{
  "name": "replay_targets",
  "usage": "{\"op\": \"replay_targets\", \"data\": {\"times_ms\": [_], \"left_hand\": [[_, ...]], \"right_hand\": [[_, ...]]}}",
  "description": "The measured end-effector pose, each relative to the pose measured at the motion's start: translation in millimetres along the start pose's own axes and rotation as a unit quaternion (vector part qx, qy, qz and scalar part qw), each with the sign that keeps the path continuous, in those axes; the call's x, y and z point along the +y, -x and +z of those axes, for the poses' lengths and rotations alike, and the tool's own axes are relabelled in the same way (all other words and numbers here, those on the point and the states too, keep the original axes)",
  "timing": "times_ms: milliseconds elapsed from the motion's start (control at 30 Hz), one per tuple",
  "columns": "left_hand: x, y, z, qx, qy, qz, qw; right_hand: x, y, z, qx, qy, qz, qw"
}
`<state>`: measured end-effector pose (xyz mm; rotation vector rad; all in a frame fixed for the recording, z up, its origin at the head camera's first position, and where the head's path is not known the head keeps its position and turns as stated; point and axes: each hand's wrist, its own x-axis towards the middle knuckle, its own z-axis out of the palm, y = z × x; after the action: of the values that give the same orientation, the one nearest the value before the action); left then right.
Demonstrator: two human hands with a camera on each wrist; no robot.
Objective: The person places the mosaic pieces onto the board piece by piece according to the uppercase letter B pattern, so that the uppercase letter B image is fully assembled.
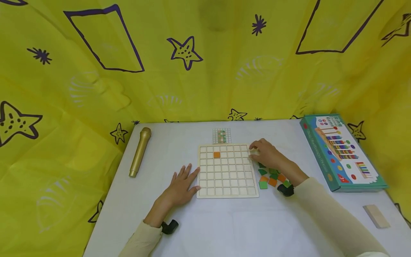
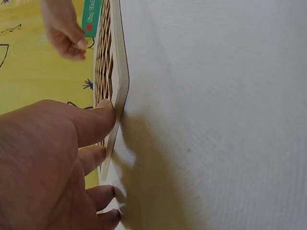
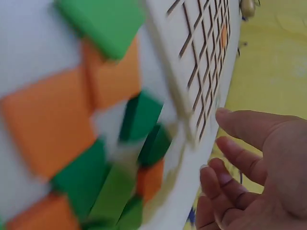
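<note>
A pale wooden grid board (image 1: 225, 175) lies on the white table. One orange square (image 1: 217, 154) sits in a cell near its top. My left hand (image 1: 179, 187) is spread beside the board's left side, and in the left wrist view its thumb (image 2: 98, 122) touches the board's edge. Past the board's upper right corner, my right hand (image 1: 268, 154) hovers with loosely bent fingers. In the right wrist view a gap shows between thumb and fingers, with nothing visible held. Below that hand lie several loose green and orange tiles (image 1: 263, 185), partly hidden by the wrist.
A small patterned grid card (image 1: 222, 135) lies just behind the board. On the left is a gold microphone (image 1: 140, 151). A green-edged game box (image 1: 345, 153) stands at the right, with a pale wooden block (image 1: 376, 216) in front. A yellow printed curtain (image 1: 215, 82) hangs behind the table.
</note>
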<state>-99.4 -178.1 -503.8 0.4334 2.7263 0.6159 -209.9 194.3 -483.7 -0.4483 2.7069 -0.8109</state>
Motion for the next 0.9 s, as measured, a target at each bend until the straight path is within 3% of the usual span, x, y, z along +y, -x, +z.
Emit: {"op": "replay_targets", "data": {"times_ms": [167, 367, 767, 900], "left_hand": [[-0.1, 0.5, 0.4, 0.000, 0.000, -0.002, 1.0000], [-1.4, 0.1, 1.2, 0.001, 0.001, 0.001, 1.0000], [-1.5, -0.4, 2.6, 0.001, 0.000, 0.002, 1.0000], [-1.6, -0.1, 2.5, 0.002, 0.001, 0.002, 1.0000]], "right_hand": [[28, 25.9, -21, -0.020, 0.030, 0.058, 0.9977], [50, 44.7, -36, -0.045, 0.052, 0.078, 0.9946], [58, 41.5, -27, -0.019, 0.029, 0.078, 0.9963], [59, 42.8, -23, -0.001, 0.017, 0.052, 0.9985]]}}
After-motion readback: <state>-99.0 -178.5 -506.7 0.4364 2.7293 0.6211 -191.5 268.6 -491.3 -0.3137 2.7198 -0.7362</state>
